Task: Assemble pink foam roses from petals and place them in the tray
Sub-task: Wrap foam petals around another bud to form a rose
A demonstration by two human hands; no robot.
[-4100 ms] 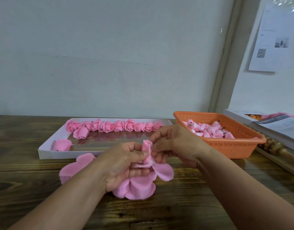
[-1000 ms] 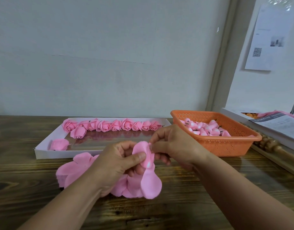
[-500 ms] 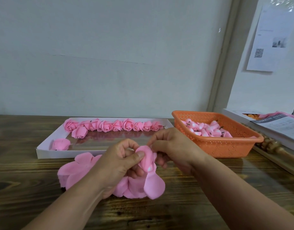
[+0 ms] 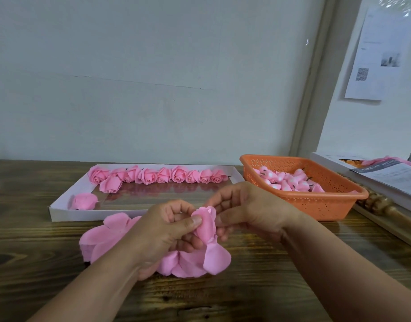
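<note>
My left hand pinches a half-made pink foam rose with thumb and fingers. Its loose outer petals hang below. My right hand grips the rose's far side with curled fingers, folding a petal around the bud. Both hands hover just in front of the white tray. A row of finished pink roses lines the tray's back edge, and one lone rose lies at its front left.
A stack of flat pink petals lies on the wooden table under my left wrist. An orange basket of pink rose buds stands right of the tray. Papers and a wooden rail sit at far right.
A petal that stood open beside the bud has been folded in against it. My hands have closed tighter around the rose, staying in the same spot.
</note>
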